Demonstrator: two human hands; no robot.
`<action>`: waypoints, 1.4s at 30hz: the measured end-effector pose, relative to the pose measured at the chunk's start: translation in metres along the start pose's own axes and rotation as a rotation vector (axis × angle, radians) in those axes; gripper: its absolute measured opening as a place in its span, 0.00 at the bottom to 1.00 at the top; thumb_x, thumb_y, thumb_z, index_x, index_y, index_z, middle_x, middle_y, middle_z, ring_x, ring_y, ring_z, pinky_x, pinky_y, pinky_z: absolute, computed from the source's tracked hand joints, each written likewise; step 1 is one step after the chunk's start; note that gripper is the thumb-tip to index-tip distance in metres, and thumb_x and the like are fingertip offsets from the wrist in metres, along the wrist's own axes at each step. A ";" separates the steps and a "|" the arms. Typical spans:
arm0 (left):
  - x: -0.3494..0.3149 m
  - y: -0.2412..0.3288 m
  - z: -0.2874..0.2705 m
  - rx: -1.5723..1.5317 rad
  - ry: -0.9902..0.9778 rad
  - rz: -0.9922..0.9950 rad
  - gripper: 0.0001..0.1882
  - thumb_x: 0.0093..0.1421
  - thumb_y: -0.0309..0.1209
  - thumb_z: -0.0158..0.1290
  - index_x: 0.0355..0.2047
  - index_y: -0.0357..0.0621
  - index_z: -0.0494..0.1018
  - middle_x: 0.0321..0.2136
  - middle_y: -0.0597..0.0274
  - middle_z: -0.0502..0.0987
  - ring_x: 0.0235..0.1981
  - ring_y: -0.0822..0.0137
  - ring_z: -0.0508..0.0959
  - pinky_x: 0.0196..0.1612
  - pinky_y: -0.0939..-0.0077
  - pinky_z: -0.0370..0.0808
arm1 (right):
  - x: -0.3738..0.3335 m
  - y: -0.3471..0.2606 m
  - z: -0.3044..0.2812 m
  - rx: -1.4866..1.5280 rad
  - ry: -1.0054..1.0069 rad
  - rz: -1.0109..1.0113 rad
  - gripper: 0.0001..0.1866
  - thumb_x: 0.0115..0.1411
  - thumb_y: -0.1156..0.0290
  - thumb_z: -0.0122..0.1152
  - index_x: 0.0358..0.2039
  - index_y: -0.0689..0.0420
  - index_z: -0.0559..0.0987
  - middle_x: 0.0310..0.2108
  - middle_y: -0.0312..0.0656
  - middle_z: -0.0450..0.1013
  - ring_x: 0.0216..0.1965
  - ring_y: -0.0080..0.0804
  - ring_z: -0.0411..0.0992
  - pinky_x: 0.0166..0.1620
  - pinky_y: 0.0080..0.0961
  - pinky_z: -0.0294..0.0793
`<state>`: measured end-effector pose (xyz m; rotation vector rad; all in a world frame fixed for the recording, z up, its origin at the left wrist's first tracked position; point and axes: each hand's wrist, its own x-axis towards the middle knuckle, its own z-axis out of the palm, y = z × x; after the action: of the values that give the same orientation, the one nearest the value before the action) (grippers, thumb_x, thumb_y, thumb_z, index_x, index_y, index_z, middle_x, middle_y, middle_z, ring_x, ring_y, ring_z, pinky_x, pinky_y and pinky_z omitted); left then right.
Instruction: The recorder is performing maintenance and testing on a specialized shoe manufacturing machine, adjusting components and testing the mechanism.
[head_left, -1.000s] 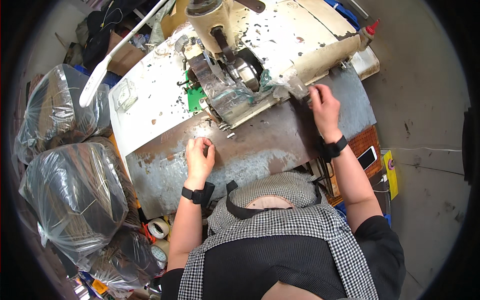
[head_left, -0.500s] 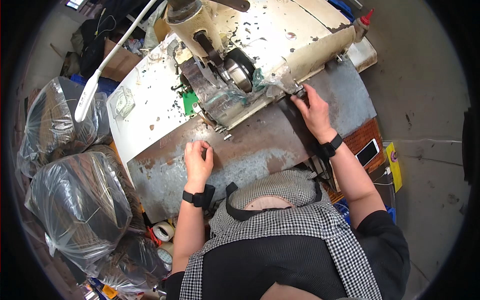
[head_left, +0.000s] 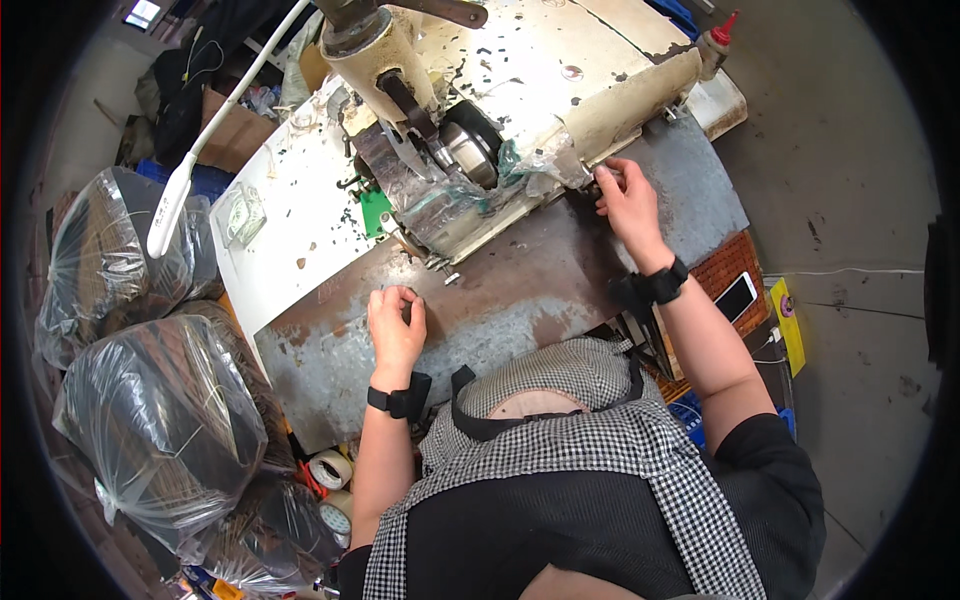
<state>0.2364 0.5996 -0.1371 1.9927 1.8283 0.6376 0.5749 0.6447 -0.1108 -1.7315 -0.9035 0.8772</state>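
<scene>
A cream-coloured machine (head_left: pixel 380 75) with a round shiny metal wheel (head_left: pixel 470 155) stands on the worktable in front of me. At the right end of its front edge, my right hand (head_left: pixel 630 208) has its fingers curled round a small dark metal knob (head_left: pixel 597 178), mostly hidden by them. My left hand (head_left: pixel 396 330) rests just above the worn metal plate (head_left: pixel 500 290) along the table's front, fingers bent in toward the thumb; whether a small thing is pinched there cannot be made out. Torn clear film (head_left: pixel 545 165) clings to the machine beside the wheel.
Large clear plastic bags (head_left: pixel 160 410) of dark goods crowd the left. A white lamp arm (head_left: pixel 175 205) reaches over the table. Dark scraps litter the white tabletop (head_left: pixel 300 210). At right are a phone (head_left: pixel 736 298) and a red-tipped bottle (head_left: pixel 716 48); tape rolls (head_left: pixel 330 470) sit below left.
My right hand's fingers have curled in further and cover more of the knob. My left hand has barely moved. The whole view has shifted slightly.
</scene>
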 end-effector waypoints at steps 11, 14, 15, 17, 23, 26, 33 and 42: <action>0.000 0.002 -0.001 -0.037 -0.029 -0.057 0.05 0.51 0.26 0.55 0.28 0.43 0.70 0.28 0.56 0.67 0.33 0.58 0.69 0.37 0.64 0.67 | 0.026 0.018 -0.004 0.733 -0.330 0.577 0.20 0.64 0.54 0.47 0.36 0.62 0.70 0.21 0.40 0.70 0.18 0.23 0.66 0.21 0.22 0.68; 0.001 0.004 -0.002 -0.056 -0.042 -0.059 0.05 0.51 0.26 0.55 0.28 0.43 0.70 0.28 0.56 0.67 0.32 0.57 0.69 0.37 0.64 0.67 | 0.024 0.012 -0.006 0.598 -0.384 0.576 0.18 0.63 0.56 0.49 0.35 0.62 0.68 0.23 0.45 0.71 0.18 0.34 0.68 0.23 0.32 0.70; 0.002 0.004 -0.001 -0.053 -0.043 -0.062 0.05 0.51 0.26 0.55 0.28 0.43 0.70 0.28 0.56 0.67 0.32 0.57 0.69 0.37 0.64 0.67 | 0.016 0.008 -0.002 -0.012 -0.186 -0.092 0.17 0.62 0.58 0.50 0.34 0.62 0.68 0.24 0.48 0.71 0.19 0.41 0.69 0.25 0.37 0.70; -0.001 0.002 0.000 -0.032 -0.014 -0.052 0.06 0.51 0.26 0.55 0.27 0.43 0.70 0.28 0.56 0.67 0.32 0.57 0.69 0.37 0.63 0.67 | -0.004 -0.011 0.001 -0.775 -0.077 -0.723 0.15 0.60 0.63 0.52 0.37 0.63 0.68 0.26 0.56 0.71 0.23 0.60 0.69 0.33 0.47 0.70; 0.000 0.001 0.000 -0.052 -0.023 -0.062 0.06 0.51 0.27 0.56 0.27 0.42 0.70 0.28 0.56 0.67 0.32 0.57 0.69 0.36 0.63 0.67 | 0.031 0.012 -0.016 0.307 -0.304 0.424 0.18 0.65 0.57 0.45 0.39 0.63 0.68 0.23 0.48 0.73 0.19 0.31 0.71 0.25 0.26 0.76; 0.002 0.004 -0.002 -0.033 -0.040 -0.076 0.06 0.51 0.27 0.55 0.27 0.42 0.70 0.28 0.56 0.67 0.32 0.56 0.69 0.36 0.63 0.67 | 0.019 0.018 -0.012 -0.794 0.101 -0.520 0.20 0.61 0.57 0.51 0.32 0.65 0.69 0.27 0.53 0.72 0.26 0.45 0.72 0.29 0.37 0.73; 0.001 0.002 -0.001 -0.019 -0.026 -0.082 0.06 0.51 0.27 0.56 0.27 0.42 0.70 0.28 0.56 0.67 0.32 0.56 0.69 0.37 0.63 0.67 | 0.013 0.014 0.004 -0.644 -0.145 -0.236 0.23 0.58 0.51 0.55 0.26 0.62 0.69 0.15 0.46 0.67 0.18 0.44 0.67 0.26 0.37 0.70; 0.000 0.002 0.000 -0.047 -0.014 -0.054 0.06 0.51 0.27 0.56 0.28 0.43 0.70 0.27 0.56 0.67 0.33 0.56 0.69 0.37 0.63 0.67 | 0.011 0.006 -0.002 -0.449 -0.044 -0.161 0.28 0.62 0.46 0.46 0.30 0.63 0.67 0.14 0.39 0.64 0.11 0.27 0.63 0.16 0.29 0.65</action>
<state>0.2380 0.5993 -0.1366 1.9064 1.8354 0.6436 0.5829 0.6520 -0.1175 -1.9852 -1.3263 0.6388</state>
